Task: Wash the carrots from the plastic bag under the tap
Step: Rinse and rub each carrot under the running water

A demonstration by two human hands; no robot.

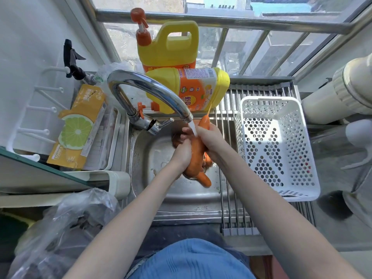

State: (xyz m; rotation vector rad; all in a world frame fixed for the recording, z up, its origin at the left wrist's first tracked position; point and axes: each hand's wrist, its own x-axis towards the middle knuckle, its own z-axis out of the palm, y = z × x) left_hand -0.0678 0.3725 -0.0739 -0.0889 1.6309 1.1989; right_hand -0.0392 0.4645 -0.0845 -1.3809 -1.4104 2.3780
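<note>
A long orange carrot is held over the steel sink, its thin tip pointing away toward the bottles. My right hand grips its upper part. My left hand is curled round its middle from the left. Water runs from the chrome tap onto the carrot between my hands. More carrots lie in the basin under the held one. A crumpled clear plastic bag sits on the counter at the lower left.
A white perforated basket stands on a roll-up steel rack over the sink's right side. Two yellow detergent bottles stand and lie behind the tap. An orange lemon-print box rests in a tray at left.
</note>
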